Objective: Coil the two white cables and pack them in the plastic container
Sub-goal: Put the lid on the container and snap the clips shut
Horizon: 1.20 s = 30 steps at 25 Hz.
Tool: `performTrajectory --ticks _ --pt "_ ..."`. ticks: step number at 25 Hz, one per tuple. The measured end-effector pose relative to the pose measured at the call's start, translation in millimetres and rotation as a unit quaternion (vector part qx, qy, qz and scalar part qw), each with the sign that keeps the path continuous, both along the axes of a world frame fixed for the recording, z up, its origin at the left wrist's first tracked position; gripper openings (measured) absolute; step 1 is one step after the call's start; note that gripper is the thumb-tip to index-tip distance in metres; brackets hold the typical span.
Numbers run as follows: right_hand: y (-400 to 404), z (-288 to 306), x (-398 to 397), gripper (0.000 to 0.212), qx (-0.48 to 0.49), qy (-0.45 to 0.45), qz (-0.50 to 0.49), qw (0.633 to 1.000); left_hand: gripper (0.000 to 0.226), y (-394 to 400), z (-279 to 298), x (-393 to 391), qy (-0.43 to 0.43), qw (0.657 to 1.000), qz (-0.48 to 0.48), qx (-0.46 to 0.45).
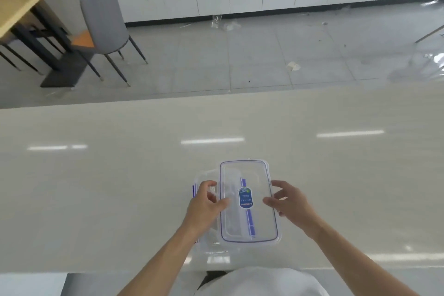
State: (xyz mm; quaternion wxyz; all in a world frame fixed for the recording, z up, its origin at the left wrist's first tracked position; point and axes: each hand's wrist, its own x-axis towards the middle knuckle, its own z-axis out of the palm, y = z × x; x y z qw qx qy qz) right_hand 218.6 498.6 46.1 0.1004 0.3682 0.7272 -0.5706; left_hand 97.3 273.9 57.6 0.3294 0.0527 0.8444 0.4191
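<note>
We have the clear lid (pixel 249 202) lifted and shifted toward 3 o'clock of the plastic container (pixel 206 245), which sits on the counter (pixel 120 187) just in front of us. Our left hand (pixel 204 204) pinches the lid's 9 o'clock edge; our right hand (pixel 287 202) has its fingers (pixel 270 202) curled on the 3 o'clock edge. No white cables show anywhere on the counter, and the container's inside is too hazy to tell. We judge this a lid-handling step; whether opening or closing, we cannot tell. Next, the lid must be squared over the rim or set aside.
</note>
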Motion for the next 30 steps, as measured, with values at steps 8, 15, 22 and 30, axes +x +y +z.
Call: performTrajectory --ticks 8,15,22,30 --pt "-50.5 -11.6 -27.5 0.055 0.072 -0.010 0.083 0.994 0.050 -58.6 -20.6 -12.4 0.024 0.999 0.032 -0.025" --pt "-66.9 -9.9 -30.9 0.056 0.134 -0.037 0.094 0.986 0.051 -67.0 -29.2 -14.3 0.009 0.999 0.008 -0.031" --pt "-68.4 -9.8 -33.1 0.051 0.116 -0.062 0.077 0.988 0.049 -64.8 -32.1 -16.5 -0.004 1.000 0.001 -0.028" --pt "-71.4 -8.5 -30.9 0.054 0.083 -0.054 0.051 0.994 0.048 -58.2 -28.6 -18.2 0.061 0.995 -0.011 -0.075"
